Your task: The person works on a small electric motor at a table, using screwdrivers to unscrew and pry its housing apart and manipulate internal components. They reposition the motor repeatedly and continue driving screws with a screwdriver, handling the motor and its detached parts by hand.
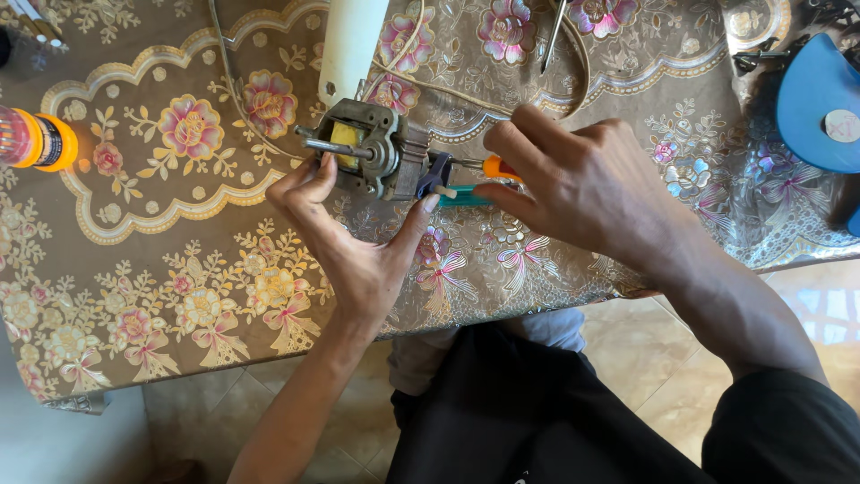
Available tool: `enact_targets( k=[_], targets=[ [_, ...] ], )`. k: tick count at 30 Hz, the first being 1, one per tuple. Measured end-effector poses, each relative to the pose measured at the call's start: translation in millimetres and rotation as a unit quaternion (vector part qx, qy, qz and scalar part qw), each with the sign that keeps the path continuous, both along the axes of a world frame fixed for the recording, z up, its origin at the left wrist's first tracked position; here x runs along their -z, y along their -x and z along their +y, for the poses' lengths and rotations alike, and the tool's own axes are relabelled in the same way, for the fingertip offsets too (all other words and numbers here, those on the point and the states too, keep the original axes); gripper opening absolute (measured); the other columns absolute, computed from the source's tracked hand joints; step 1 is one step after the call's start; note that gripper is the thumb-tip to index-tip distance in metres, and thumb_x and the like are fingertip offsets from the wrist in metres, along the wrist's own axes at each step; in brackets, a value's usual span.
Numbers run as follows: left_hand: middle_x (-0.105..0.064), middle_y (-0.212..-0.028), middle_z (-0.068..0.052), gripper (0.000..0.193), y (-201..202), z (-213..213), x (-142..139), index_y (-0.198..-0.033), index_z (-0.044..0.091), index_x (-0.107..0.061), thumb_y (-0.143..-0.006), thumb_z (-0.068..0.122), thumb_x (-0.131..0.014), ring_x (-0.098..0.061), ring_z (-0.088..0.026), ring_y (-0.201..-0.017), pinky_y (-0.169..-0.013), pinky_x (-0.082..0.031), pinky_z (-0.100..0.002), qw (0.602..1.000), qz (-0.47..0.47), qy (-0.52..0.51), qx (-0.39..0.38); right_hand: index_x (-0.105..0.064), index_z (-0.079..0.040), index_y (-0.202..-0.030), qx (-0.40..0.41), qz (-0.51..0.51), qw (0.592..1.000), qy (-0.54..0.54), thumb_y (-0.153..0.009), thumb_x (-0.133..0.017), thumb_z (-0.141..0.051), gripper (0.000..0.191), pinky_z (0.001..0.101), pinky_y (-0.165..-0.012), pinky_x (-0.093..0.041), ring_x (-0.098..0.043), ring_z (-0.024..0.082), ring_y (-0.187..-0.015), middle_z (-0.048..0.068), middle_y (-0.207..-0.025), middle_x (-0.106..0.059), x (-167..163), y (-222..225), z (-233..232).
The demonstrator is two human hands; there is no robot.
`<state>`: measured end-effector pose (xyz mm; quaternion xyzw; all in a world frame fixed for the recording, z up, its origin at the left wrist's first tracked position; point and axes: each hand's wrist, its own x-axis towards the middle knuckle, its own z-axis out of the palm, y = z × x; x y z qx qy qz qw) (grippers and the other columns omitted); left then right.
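A small grey metal motor [369, 148] with a yellow core and a protruding shaft lies on the flowered tablecloth [179, 269]. My left hand [349, 237] grips it from below, thumb and fingers at its two sides. My right hand [578, 184] is closed on a screwdriver [491, 168] with an orange-and-teal handle, its tip pointing left at the motor's right end. Cream wires [466, 94] run from the motor toward the back of the table.
A white cylindrical part [349, 40] stands behind the motor. An orange-capped bottle [36, 139] lies at the left edge. A blue round object [820, 103] sits at the right, and thin metal tweezers [554, 36] lie at the back. The table edge runs just above my lap.
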<state>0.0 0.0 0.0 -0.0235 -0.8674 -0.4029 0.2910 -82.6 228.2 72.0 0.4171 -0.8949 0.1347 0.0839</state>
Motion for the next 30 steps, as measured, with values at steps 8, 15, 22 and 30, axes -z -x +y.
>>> enact_targets(
  k=[8, 15, 22, 30],
  targets=[
    [-0.036, -0.128, -0.014, 0.091, -10.8, 9.9, -4.1, -0.142, -0.001, -0.038, -0.083, 0.029, -0.101, -0.041, -0.027, -0.126, -0.112, -0.036, -0.045, 1.000, -0.006, 0.000, -0.010, -0.062, -0.009, -0.092, -0.011, 0.035, 0.999, -0.006, -0.098, -0.076, -0.028, 0.024, 0.0322, -0.044, -0.043, -0.056, 0.016, -0.050, 0.002, -0.086, -0.056, 1.3, -9.9, 11.6],
    [-0.036, -0.128, -0.014, 0.091, -3.1, 14.5, -10.4, -0.142, -0.001, -0.038, -0.084, 0.028, -0.101, -0.040, -0.027, -0.126, -0.113, -0.035, -0.045, 1.000, -0.002, 0.014, -0.012, -0.065, -0.009, -0.089, -0.010, 0.038, 0.999, -0.011, -0.100, -0.075, -0.038, 0.033, 0.0332, -0.049, -0.046, -0.061, 0.018, -0.056, 0.001, -0.080, -0.057, -7.0, -2.2, 18.3],
    [-0.036, -0.128, -0.014, 0.089, 8.5, 38.4, -15.7, -0.143, -0.001, -0.038, -0.085, 0.028, -0.100, -0.040, -0.026, -0.126, -0.112, -0.035, -0.045, 1.000, -0.004, 0.008, -0.012, -0.063, -0.005, -0.098, -0.003, -0.017, 1.000, 0.017, -0.095, -0.076, -0.040, 0.038, 0.0346, -0.044, -0.045, -0.059, 0.022, -0.051, 0.004, -0.081, -0.059, -12.4, 11.9, 39.0],
    [-0.037, -0.125, -0.014, 0.090, -25.7, 9.0, -22.6, -0.142, -0.002, -0.040, -0.084, 0.030, -0.101, -0.041, -0.027, -0.124, -0.110, -0.035, -0.045, 1.000, 0.002, 0.026, -0.012, -0.061, -0.008, -0.091, -0.005, 0.026, 0.999, -0.018, -0.099, -0.074, -0.033, 0.029, 0.0329, -0.044, -0.044, -0.057, 0.017, -0.049, 0.002, -0.081, -0.054, -18.7, -27.3, 11.0]
  ],
)
